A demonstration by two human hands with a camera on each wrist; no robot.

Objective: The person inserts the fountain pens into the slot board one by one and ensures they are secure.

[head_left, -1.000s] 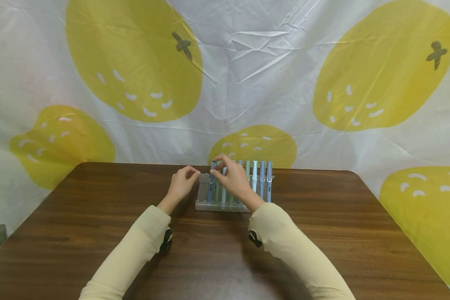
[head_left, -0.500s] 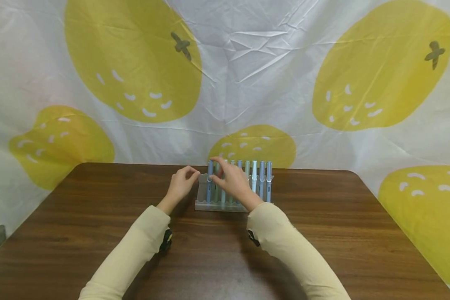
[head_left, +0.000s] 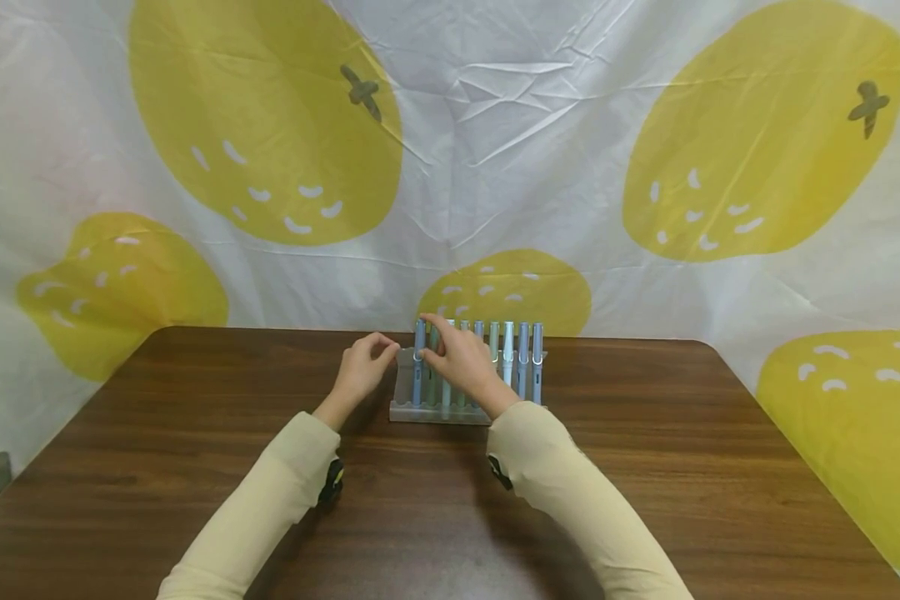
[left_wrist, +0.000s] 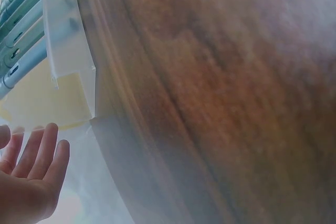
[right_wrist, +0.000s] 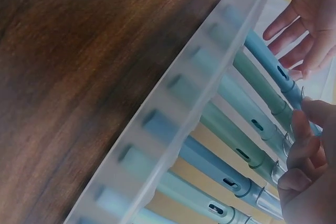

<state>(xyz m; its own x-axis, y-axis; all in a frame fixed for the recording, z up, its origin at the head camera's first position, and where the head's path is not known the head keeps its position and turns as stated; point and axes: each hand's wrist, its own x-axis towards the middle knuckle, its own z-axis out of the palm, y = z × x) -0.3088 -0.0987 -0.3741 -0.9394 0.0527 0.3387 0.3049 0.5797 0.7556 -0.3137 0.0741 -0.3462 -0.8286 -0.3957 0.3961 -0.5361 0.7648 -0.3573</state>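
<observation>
A clear plastic pen rack (head_left: 408, 412) stands on the table, with several capped fountain pens upright in a row of slots. My left hand (head_left: 360, 367) holds the rack's upper left edge between thumb and fingertips; its other fingers spread beside the rack's end in the left wrist view. The leftmost pen, a blue fountain pen (head_left: 417, 383), sits in its slot. Thumb and index finger of my right hand (head_left: 465, 362) hold it near the cap. In the right wrist view the thumb touches this blue pen (right_wrist: 268, 59) by its clip. The right hand hides the tops of some middle pens.
Green, pale blue and blue pens, such as the blue one (head_left: 537, 375) at the right end, fill the other visible slots. A brown wooden table (head_left: 420, 517) lies under the rack. Behind it hangs a white cloth (head_left: 495, 192) with yellow fruit prints.
The leftmost blue pen has shifted slightly left and settled upright, my right hand moving with it. My right forearm has drifted a little left. The left hand stays on the rack.
</observation>
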